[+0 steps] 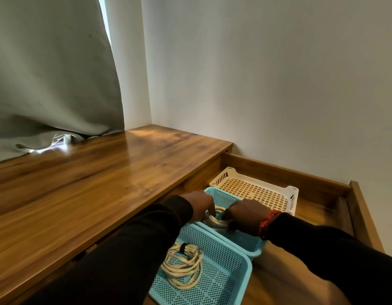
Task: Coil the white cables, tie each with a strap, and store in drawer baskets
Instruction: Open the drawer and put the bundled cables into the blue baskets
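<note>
1. Both hands, left hand point(198, 205) and right hand point(245, 213), cover most of the coiled cable point(214, 219) in the middle basket point(243, 241).
2. Their fingertips are buried; grip unreadable.
3. The near basket point(236, 274) runs off the bottom edge.

The wooden worktop point(98, 172) carries only the bunched hem of a grey curtain point(47, 84) at its far left edge. Beside it, the open wooden drawer point(300, 179) holds three perforated baskets in a row: a white basket point(256, 190) farthest, a middle blue basket point(245, 241), and a near blue basket point(212, 289).
</note>
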`<state>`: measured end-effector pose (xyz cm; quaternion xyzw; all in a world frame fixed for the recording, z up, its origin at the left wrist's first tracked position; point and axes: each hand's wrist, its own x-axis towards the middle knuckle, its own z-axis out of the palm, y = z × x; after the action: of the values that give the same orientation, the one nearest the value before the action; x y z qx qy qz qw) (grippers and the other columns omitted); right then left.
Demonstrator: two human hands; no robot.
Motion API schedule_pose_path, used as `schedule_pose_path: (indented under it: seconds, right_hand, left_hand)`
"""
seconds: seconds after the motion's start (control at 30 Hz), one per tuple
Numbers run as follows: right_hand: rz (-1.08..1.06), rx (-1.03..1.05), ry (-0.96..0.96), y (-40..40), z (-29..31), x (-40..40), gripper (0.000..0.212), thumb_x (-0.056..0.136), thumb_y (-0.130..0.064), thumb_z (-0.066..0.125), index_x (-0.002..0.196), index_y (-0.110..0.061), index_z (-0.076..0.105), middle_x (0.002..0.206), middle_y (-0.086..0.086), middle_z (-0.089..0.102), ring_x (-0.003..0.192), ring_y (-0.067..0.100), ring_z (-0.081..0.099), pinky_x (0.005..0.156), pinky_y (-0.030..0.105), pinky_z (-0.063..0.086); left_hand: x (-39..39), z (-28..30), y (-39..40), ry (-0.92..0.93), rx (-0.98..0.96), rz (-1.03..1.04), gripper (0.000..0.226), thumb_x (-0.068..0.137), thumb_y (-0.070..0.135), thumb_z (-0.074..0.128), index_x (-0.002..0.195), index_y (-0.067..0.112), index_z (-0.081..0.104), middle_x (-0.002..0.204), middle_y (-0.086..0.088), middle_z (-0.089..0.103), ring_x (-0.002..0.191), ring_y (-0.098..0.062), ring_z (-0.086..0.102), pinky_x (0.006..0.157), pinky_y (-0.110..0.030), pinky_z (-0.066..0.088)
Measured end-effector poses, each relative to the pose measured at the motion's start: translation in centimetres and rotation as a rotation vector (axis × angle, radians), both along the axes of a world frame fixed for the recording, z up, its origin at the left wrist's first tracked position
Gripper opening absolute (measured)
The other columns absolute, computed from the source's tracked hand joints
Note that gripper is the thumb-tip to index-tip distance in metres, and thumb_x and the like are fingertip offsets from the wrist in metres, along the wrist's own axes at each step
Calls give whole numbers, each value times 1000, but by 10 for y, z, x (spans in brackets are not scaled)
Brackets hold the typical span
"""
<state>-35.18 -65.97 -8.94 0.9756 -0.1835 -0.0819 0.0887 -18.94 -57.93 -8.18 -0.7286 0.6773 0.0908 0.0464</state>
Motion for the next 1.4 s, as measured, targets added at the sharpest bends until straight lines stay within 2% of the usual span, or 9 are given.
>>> schedule_pose_path:
  seconds: [0.17, 0.4, 0.63, 0.87, 1.0, 1.13, 1.23, 1.33, 1.4]
  right_hand:
    - [17, -69, 8, -5, -2, 2, 36, 97, -33, 59, 130, -20, 60, 115, 7, 67, 101, 23, 65, 86, 37, 57]
    - [22, -109, -10, 3, 20, -3, 58, 89, -28, 71, 141, -21, 48, 129, 5, 62, 114, 23, 60, 95, 37, 53]
    - [40, -91, -277, 51, 100, 28, 35, 89, -34, 67, 124, -31, 66, 125, -4, 67, 116, 20, 62, 95, 30, 47]
    - [354, 52, -638, 209, 164, 156, 42, 91, -36, 65, 131, -25, 62, 128, 2, 67, 116, 25, 61, 95, 36, 48]
    - [571, 177, -643, 324, 171, 232, 47, 89, -37, 66, 134, -25, 58, 129, 3, 65, 118, 25, 61, 98, 38, 49]
    - [734, 314, -496, 430, 156, 290, 73, 86, -37, 73, 149, -22, 40, 149, 4, 49, 133, 24, 48, 108, 34, 39]
    - [840, 426, -355, 497, 139, 329, 103, 72, -32, 87, 155, -19, 27, 158, 7, 35, 143, 26, 36, 116, 34, 31]
    - [910, 470, -269, 546, 124, 361, 125, 63, -21, 93, 159, -17, 13, 165, 8, 19, 149, 26, 24, 121, 33, 24]
    - [936, 465, -225, 568, 117, 377, 133, 59, -16, 94, 159, -21, 8, 166, 7, 14, 151, 26, 19, 122, 35, 23]
  left_hand:
    - [-5, 5, 1, -37, 26, -15, 53, 99, 8, 57, 147, 27, 47, 139, -8, 60, 119, -23, 61, 100, -34, 50]
    - [-9, 25, 37, -75, -211, -69, 58, 98, 8, 54, 152, 25, 41, 159, -5, 41, 138, -27, 47, 109, -44, 45]
    - [16, 81, 118, -75, -383, -25, 44, 96, 21, 59, 140, 26, 54, 142, -1, 57, 124, -23, 57, 102, -42, 47]
    - [108, 137, 305, -236, -621, 313, 40, 99, 15, 54, 139, 21, 57, 140, -4, 59, 125, -25, 55, 105, -40, 44]
    - [150, 145, 442, -297, -767, 567, 35, 97, 14, 59, 132, 17, 61, 134, -5, 63, 121, -28, 60, 103, -43, 46]
    - [162, 147, 567, -364, -857, 783, 38, 93, 21, 71, 129, 13, 63, 134, -10, 63, 125, -30, 58, 109, -39, 42]
    - [162, 144, 642, -307, -885, 1003, 69, 82, 41, 80, 141, 17, 53, 147, -7, 53, 135, -26, 50, 109, -29, 34]
    - [167, 125, 698, -120, -785, 1259, 130, 52, 63, 91, 158, 21, 28, 160, -6, 37, 143, -26, 40, 116, -37, 33]
    - [174, 104, 721, -28, -684, 1284, 152, 33, 76, 88, 160, 23, 22, 159, -3, 39, 141, -22, 42, 116, -36, 35]
